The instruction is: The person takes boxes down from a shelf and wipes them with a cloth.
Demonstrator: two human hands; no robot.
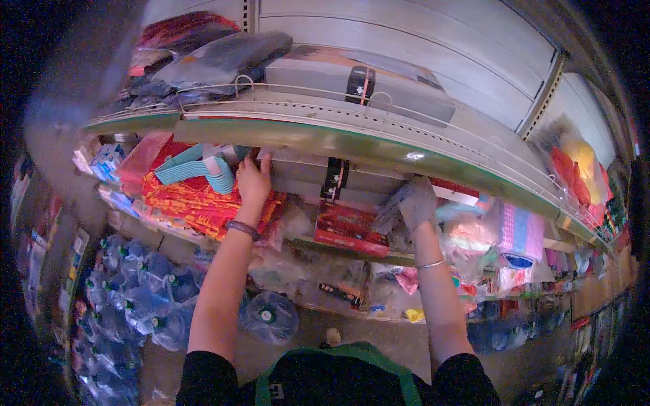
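My left hand (253,184) is at the left end of a long grey box (298,177) on the middle shelf, thumb and fingers closed on its edge. A black band (334,179) crosses the front of the box. My right hand (416,203) is by the right end of the same box; its fingers are smeared, so their grip is unclear. Teal ribbed fabric with a pale paper band (198,169) lies just left of my left hand, on red and orange cloth (193,203). Below the grey box sits a red box (349,229), between my hands.
A wire-railed shelf (305,125) overhangs my hands and carries another grey box (311,74) and plastic-wrapped packs (223,61). Large clear bottles (145,284) stand low on the left. Folded checked cloth (521,230) lies to the right.
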